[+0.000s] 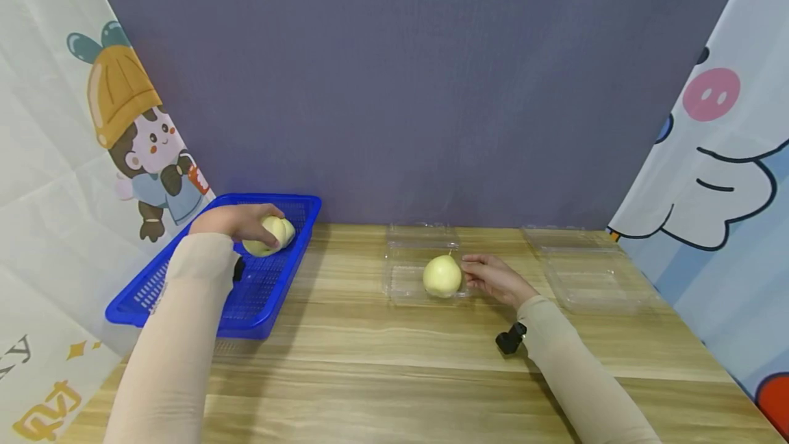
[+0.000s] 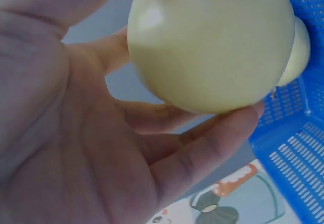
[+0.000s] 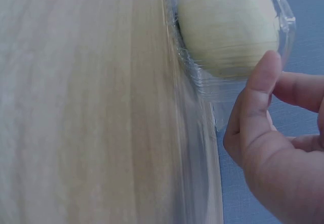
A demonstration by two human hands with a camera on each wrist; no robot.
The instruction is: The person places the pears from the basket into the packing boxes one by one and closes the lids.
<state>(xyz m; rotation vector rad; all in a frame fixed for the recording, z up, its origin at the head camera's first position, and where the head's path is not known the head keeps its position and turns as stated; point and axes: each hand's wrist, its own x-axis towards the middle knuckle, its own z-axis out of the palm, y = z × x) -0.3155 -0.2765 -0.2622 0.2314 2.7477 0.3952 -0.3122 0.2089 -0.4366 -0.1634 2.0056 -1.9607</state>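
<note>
One wooden worktop (image 1: 382,375) carries a blue plastic basket (image 1: 261,297) at left, an open central clamshell (image 1: 403,279) and a right clamshell (image 1: 592,286). The left hand's (image 1: 237,220) fingers grasp a pear (image 2: 212,46) beside a second pear (image 2: 299,57) in the basket. The right hand (image 1: 498,279) is by the central clamshell's third pear (image 1: 442,276); I cannot tell whether its fingers pinch the rim.

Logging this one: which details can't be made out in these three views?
- Held fruit: in the left wrist view, the top edge cuts off its upper part.
- Second fruit: in the left wrist view, the held fruit covers much of it.
- Blue basket: in the head view, the left sleeve hides part.
- Right hand: whether it pinches the clear container is unclear; in the right wrist view, the thumb blocks any contact.
</note>
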